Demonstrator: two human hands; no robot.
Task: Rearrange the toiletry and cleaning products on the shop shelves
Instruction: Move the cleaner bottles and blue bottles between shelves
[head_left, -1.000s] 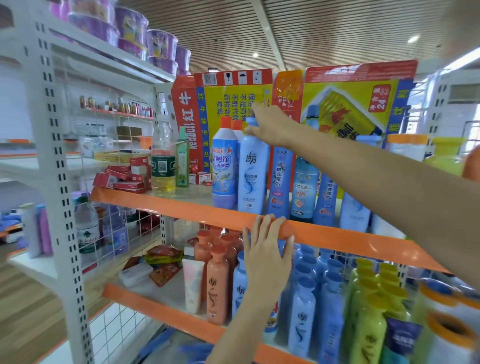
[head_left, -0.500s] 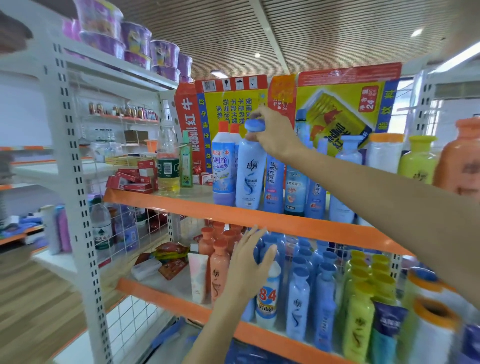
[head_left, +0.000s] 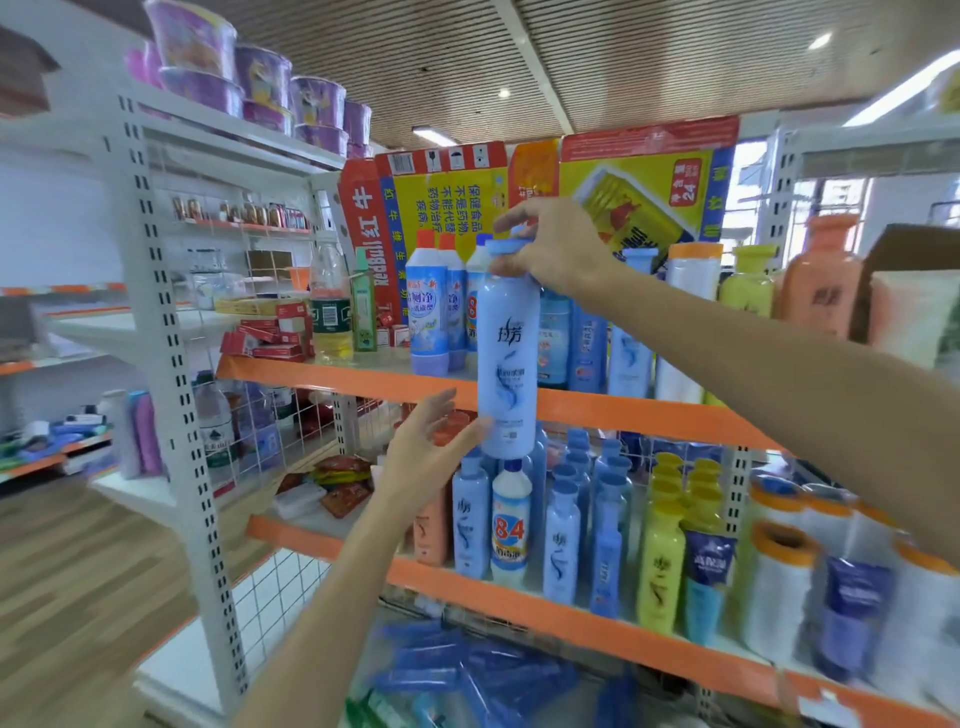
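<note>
Shelf upright: white perforated post at the left edge of the orange-fronted shelves.
Upper shelf, left part: red cartons, a clear yellow-liquid bottle, red-capped cleaner bottles.
Left hand: raised before the lower shelf, fingers straight and spread, fingertips touching the base of the pale blue bottle.
Pale blue bottle: upright in the air, in front of the upper shelf's orange edge.
Right hand: fingers clamped round the bottle's blue cap.
Lower shelf: blue bottles, an "84" bottle, yellow bottles.
</note>
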